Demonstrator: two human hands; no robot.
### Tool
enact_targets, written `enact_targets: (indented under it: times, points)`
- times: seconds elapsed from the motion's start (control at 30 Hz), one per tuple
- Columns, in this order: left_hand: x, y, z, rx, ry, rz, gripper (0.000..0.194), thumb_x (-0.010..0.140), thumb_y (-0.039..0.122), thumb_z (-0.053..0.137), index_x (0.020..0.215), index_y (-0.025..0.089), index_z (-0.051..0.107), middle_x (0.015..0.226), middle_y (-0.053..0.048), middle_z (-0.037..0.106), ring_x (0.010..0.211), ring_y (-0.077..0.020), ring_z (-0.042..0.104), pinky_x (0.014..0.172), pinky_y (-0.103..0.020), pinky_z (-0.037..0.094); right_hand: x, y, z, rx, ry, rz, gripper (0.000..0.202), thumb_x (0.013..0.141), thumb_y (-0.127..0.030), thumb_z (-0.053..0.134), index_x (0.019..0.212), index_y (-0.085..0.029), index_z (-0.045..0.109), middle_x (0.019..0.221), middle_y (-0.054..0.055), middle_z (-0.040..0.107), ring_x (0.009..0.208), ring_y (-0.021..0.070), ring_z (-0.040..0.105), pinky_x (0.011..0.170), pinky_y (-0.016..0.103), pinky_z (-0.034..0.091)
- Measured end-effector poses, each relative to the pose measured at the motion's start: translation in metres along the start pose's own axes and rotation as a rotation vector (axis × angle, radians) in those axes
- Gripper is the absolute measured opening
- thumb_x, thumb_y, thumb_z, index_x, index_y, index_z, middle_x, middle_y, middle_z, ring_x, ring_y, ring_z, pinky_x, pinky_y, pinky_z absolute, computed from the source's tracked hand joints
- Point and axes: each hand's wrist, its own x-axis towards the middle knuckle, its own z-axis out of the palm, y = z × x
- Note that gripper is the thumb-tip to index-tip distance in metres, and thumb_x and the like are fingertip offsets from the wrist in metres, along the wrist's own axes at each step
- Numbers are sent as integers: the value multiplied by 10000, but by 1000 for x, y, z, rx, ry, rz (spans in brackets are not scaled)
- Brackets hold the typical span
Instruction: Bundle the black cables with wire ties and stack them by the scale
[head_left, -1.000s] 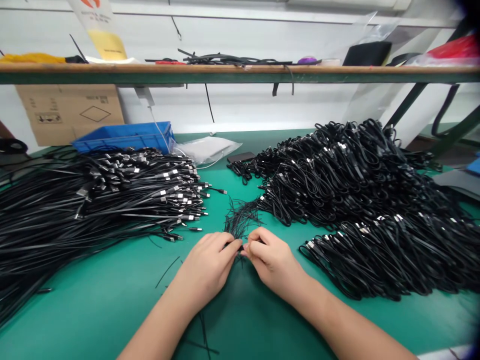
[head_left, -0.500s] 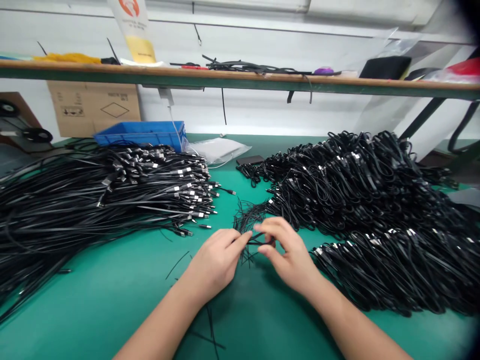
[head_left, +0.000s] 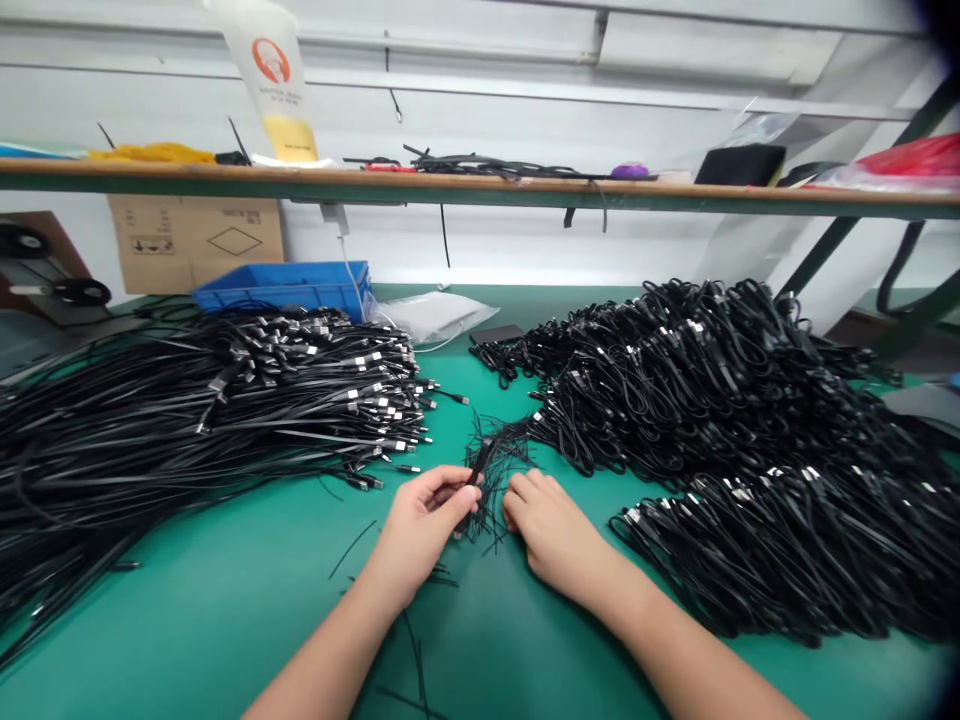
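In our left hand (head_left: 426,528) we hold a black cable (head_left: 481,463), with the grip narrow, thumb and fingers pinched around it; its upper part leans away from us to the right, above the loose ties (head_left: 517,440), and a small metal tip shows just below our fingers. Our right hand (head_left: 551,522) is low at the right edge of the ties, back upward and fingers curled in; we cannot tell whether that grip has anything in it. The two hands are near each other but apart, with ties between them. On the green table (head_left: 225,610) a few more thin black strands (head_left: 420,660) lie near us, beside our left forearm. To the left we have a big heap of straight cables (head_left: 225,425), most of the plugs at its right end; to the right, a tall pile of coiled cables (head_left: 675,375), and nearer to us on that side a row of bundles (head_left: 787,550). At the far left a blue bin (head_left: 285,290) sits in front of a carton (head_left: 195,245), with a white packet (head_left: 435,316) to the right of the bin. Above runs a shelf (head_left: 480,190), carrying a cup (head_left: 274,85) at left, black strips (head_left: 487,163) near the middle and a red bag (head_left: 915,160) at right.
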Motion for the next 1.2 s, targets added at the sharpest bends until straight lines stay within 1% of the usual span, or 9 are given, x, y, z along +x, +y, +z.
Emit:
enact_targets:
  times: [0.13, 0.27, 0.33, 0.47, 0.6, 0.8, 0.97, 1.1, 1.2]
  points:
    - [-3, 4, 5, -89, 22, -48, 378, 701, 445, 785, 922, 145, 721, 701, -28, 677, 657, -151, 594, 522, -215, 412, -2, 14, -5, 135, 186, 79, 282, 714, 75, 454, 783, -189, 526, 800, 57, 565, 761, 213, 489, 682, 319, 375]
    - [-7, 7, 10, -109, 4, -66, 396, 707, 442, 790, 954, 148, 693, 735, -31, 676, 675, -146, 595, 531, -208, 409, -2, 24, -11, 239, 333, 207, 219, 893, -14, 378, 883, -191, 506, 789, 40, 587, 724, 188, 552, 649, 283, 442]
    - [-9, 7, 13, -139, -16, -57, 437, 715, 436, 792, 1033, 168, 655, 736, -11, 657, 685, -148, 601, 534, -207, 416, -1, 18, -13, 331, 405, 248, 156, 958, -104, 397, 941, -194, 524, 837, 45, 631, 759, 189, 603, 674, 284, 479]
    - [-10, 5, 19, -185, -63, -59, 482, 709, 425, 810, 1073, 193, 596, 706, 21, 625, 687, -149, 610, 558, -208, 436, -3, -5, -14, 573, 482, 247, 76, 955, -171, 488, 942, -212, 552, 816, 30, 651, 743, 186, 628, 662, 279, 491]
    - [-9, 1, 20, -187, -115, -83, 398, 692, 397, 826, 957, 168, 635, 701, 4, 647, 676, -145, 616, 592, -219, 452, -8, -20, -12, 630, 452, 189, 81, 947, -151, 491, 931, -223, 522, 782, 15, 622, 689, 164, 591, 625, 259, 468]
    - [-10, 3, 19, -184, -106, -124, 322, 675, 361, 837, 862, 154, 678, 684, -11, 660, 649, -143, 593, 552, -219, 443, -10, -22, -14, 630, 424, 141, 110, 944, -122, 488, 907, -223, 508, 786, 11, 597, 703, 157, 565, 645, 262, 462]
    - [-13, 9, 16, -274, -136, -162, 280, 689, 342, 841, 805, 159, 664, 683, 6, 634, 597, -110, 541, 501, -198, 404, -11, -20, -21, 682, 413, -65, 179, 922, -93, 532, 1043, -222, 558, 949, 57, 630, 876, 188, 597, 775, 311, 514]
    - [-17, 14, 16, -298, -185, -188, 273, 700, 347, 831, 789, 155, 658, 657, -5, 648, 586, -104, 536, 511, -194, 378, -11, -14, -21, 609, 480, -205, 250, 964, -43, 450, 1054, -221, 601, 944, 60, 662, 888, 177, 612, 787, 314, 516]
    - [-18, 13, 18, -239, -186, -201, 306, 665, 367, 842, 805, 154, 673, 633, -6, 648, 586, -117, 539, 504, -202, 369, -13, -10, -26, 396, 502, -305, 253, 977, -53, 446, 1022, -215, 635, 920, 64, 676, 832, 181, 588, 727, 323, 486]
